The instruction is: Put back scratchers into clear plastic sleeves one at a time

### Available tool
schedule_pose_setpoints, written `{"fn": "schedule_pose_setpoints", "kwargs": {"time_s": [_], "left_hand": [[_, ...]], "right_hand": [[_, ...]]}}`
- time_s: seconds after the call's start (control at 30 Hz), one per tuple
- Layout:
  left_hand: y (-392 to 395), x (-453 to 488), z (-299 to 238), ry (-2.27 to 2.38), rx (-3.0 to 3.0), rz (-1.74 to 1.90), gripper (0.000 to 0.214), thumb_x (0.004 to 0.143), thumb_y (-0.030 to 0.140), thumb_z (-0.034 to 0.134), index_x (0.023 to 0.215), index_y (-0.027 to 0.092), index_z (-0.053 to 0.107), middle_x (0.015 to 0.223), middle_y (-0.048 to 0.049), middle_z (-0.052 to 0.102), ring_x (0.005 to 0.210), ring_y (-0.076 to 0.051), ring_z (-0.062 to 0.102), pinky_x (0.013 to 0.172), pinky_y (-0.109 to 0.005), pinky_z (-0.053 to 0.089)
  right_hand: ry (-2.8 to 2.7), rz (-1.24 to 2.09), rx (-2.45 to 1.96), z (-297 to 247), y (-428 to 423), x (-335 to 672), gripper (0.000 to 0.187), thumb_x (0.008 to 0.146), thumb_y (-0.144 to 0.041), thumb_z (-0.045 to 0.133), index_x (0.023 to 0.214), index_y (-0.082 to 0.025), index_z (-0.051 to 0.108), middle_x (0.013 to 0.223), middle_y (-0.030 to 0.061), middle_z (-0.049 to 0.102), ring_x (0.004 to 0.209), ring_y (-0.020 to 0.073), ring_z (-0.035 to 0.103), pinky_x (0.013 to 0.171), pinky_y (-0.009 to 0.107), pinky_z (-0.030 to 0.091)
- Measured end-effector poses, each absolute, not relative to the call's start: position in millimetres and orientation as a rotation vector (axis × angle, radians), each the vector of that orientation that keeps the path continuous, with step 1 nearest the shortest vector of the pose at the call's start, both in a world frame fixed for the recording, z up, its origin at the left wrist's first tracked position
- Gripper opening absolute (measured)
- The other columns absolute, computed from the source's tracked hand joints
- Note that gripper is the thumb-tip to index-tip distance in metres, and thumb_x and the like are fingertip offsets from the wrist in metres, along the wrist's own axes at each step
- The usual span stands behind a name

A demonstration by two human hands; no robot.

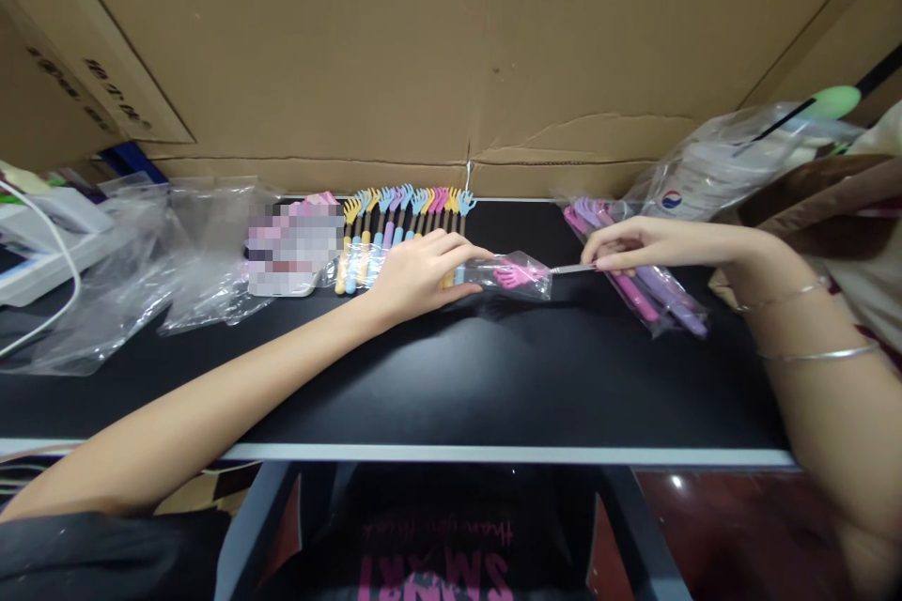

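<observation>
My left hand (429, 272) pinches a clear plastic bag (539, 286) between thumb and fingers over the middle of the table. Inside that bag's right end lies the pink hand-shaped head of a back scratcher (518, 273). Its thin silvery shaft runs out to the right, where my right hand (627, 244) has closed fingers on it; the handle is hidden. Beneath and beside my right hand lie bagged back scratchers (659, 296) in pink and purple. Behind my left hand stretches a row of back scratchers (384, 225) in yellow, blue, purple and pink.
Empty clear bags (204, 244) lie in a heap at the left, beside a pink-and-white package (296, 244). A white device (63, 225) with a cable sits at the far left. At the right stands a bagged cup (711, 174). Cardboard (395, 47) walls the back.
</observation>
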State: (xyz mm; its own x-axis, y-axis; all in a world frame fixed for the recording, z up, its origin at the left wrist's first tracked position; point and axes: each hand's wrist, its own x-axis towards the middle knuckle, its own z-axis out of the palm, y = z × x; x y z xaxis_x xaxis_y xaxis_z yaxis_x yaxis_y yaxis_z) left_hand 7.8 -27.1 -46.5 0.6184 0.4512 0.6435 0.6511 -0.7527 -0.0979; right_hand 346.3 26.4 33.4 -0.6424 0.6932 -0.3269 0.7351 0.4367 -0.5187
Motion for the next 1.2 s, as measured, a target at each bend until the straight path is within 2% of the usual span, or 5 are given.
{"fn": "schedule_pose_setpoints", "kwargs": {"time_s": [0.3, 0.77, 1.0, 1.2], "left_hand": [[-28.1, 8.3, -45.7, -0.834, -2.561, -0.878, 0.034, 0.093, 0.043, 0.061, 0.121, 0.024, 0.062, 0.108, -0.0007, 0.07, 0.096, -0.015, 0.065, 0.073, -0.025, 0.047], [-27.1, 9.5, -50.4, -0.816, -2.589, -0.894, 0.034, 0.094, 0.043, 0.061, 0.122, 0.024, 0.063, 0.11, -0.0019, 0.071, 0.098, -0.017, 0.065, 0.079, -0.027, 0.047], [-27.1, 10.0, -52.1, -0.844, -2.608, -0.867, 0.033, 0.095, 0.042, 0.059, 0.123, 0.025, 0.063, 0.111, -0.0006, 0.071, 0.097, -0.016, 0.064, 0.08, -0.027, 0.046], [-28.0, 11.1, -53.0, -0.855, -2.603, -0.857, 0.033, 0.096, 0.042, 0.058, 0.123, 0.025, 0.063, 0.107, -0.0012, 0.072, 0.096, -0.017, 0.064, 0.081, -0.027, 0.046]], "right_hand": [[2.64, -1.042, 1.319, 28.8, 23.0, 335.1, 0.048, 0.078, -0.063, 0.065, 0.095, -0.019, 0.073, 0.078, 0.0038, 0.063, 0.071, 0.0167, 0.055, 0.063, 0.03, 0.041], [2.797, -1.041, 1.324, 16.4, 11.7, 303.7, 0.046, 0.078, -0.061, 0.065, 0.094, -0.018, 0.072, 0.065, -0.0012, 0.054, 0.061, 0.0123, 0.046, 0.057, 0.027, 0.034], [2.938, -1.07, 1.299, 0.8, 7.9, 283.2, 0.046, 0.079, -0.06, 0.064, 0.094, -0.016, 0.07, 0.063, -0.0019, 0.055, 0.058, 0.0113, 0.046, 0.056, 0.027, 0.034], [2.998, -1.105, 1.208, -12.3, -0.5, 268.7, 0.042, 0.083, -0.053, 0.062, 0.101, -0.015, 0.066, 0.074, 0.0014, 0.062, 0.065, 0.0132, 0.052, 0.06, 0.027, 0.037]]}}
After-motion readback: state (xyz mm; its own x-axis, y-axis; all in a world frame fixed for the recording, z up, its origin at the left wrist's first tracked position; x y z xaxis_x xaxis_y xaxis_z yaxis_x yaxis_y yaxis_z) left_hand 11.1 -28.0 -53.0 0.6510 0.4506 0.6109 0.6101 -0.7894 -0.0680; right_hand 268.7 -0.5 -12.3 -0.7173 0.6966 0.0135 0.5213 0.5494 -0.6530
